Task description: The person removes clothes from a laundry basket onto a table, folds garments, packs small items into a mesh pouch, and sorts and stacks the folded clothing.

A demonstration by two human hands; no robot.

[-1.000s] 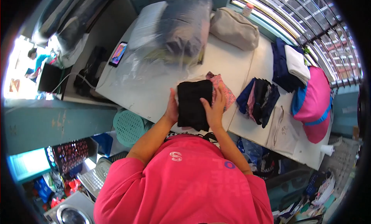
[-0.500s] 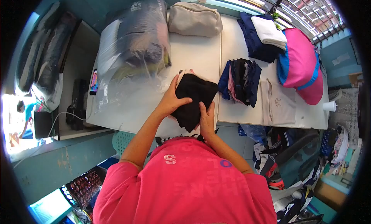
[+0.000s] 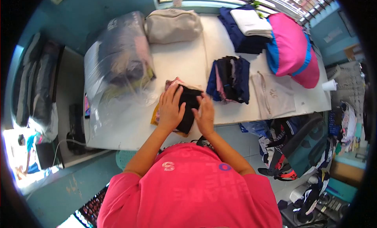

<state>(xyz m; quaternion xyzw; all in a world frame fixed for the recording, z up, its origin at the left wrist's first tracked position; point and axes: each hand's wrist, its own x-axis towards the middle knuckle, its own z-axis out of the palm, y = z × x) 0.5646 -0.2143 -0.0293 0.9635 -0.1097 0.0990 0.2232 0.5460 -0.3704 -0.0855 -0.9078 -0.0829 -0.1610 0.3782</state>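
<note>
A folded black cloth point(image 3: 188, 106) lies on the white table point(image 3: 180, 61) near its front edge, on top of pink and yellow cloths that show at its left side. My left hand point(image 3: 171, 110) lies flat over the left part of the black cloth, fingers stretched. At the cloth's right edge, my right hand point(image 3: 205, 113) touches it with its fingers apart. A row of folded dark garments point(image 3: 229, 79), with one pink piece among them, stands just to the right.
A clear plastic bag of clothes point(image 3: 119, 59) is at the left, with a beige pouch point(image 3: 174, 26) behind. Navy cloths point(image 3: 245, 41) under a white one point(image 3: 251, 22), a pink-and-blue bag point(image 3: 292, 49), a zipped pouch point(image 3: 275, 95) and a white cup point(image 3: 329, 85) are at the right.
The view has turned to the right. The black cloth has been turned and now looks smaller, with yellow cloth showing beneath. My left hand has moved from its edge to lie on top.
</note>
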